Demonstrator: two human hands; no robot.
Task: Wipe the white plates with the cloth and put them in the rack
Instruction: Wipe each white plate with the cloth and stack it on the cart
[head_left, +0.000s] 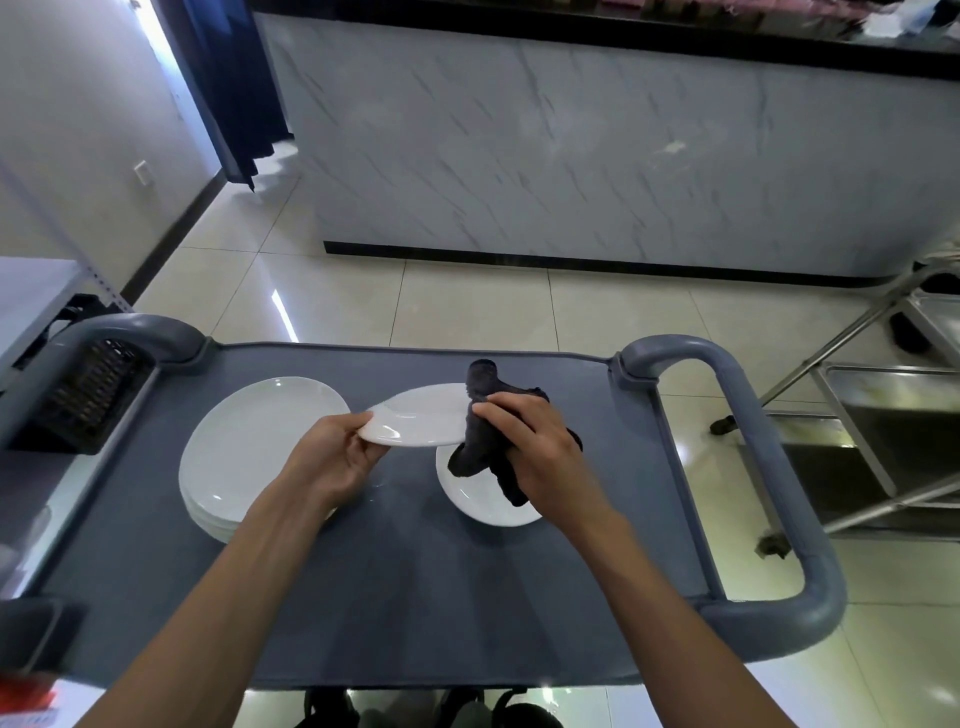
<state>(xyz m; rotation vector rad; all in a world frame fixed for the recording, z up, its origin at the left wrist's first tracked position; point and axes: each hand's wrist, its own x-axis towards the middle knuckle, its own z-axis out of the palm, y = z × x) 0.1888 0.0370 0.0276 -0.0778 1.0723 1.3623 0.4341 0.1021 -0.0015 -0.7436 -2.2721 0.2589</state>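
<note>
My left hand grips the near-left rim of a white plate held tilted above the grey cart top. My right hand is closed on a dark cloth that wraps over the plate's right edge. Under my right hand another white plate lies flat on the cart. A stack of white plates sits on the cart's left side. No rack for the plates can be made out with certainty.
The cart has grey loop handles at the left and right. A black slatted crate stands left of the cart. A steel frame with trays is at the right. A marble-faced counter runs across the far side.
</note>
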